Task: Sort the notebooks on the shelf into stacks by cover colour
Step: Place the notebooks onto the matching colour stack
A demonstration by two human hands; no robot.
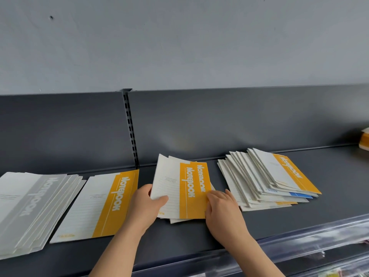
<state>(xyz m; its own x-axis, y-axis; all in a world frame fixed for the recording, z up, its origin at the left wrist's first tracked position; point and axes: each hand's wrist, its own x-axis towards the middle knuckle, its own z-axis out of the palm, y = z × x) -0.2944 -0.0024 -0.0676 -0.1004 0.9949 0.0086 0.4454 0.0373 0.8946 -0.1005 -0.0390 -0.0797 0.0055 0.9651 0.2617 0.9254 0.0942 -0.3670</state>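
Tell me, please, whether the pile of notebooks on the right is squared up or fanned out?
Fanned out: the right pile has its white edges staggered, with a blue cover poking out low down.

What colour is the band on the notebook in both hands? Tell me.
Yellow-orange band with white lettering, on a white cover; head view.

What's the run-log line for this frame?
phase: squaring small yellow stack | left hand: gripping its left edge | right hand: on its right edge | unsorted pile: right, mixed | grey stack: far left
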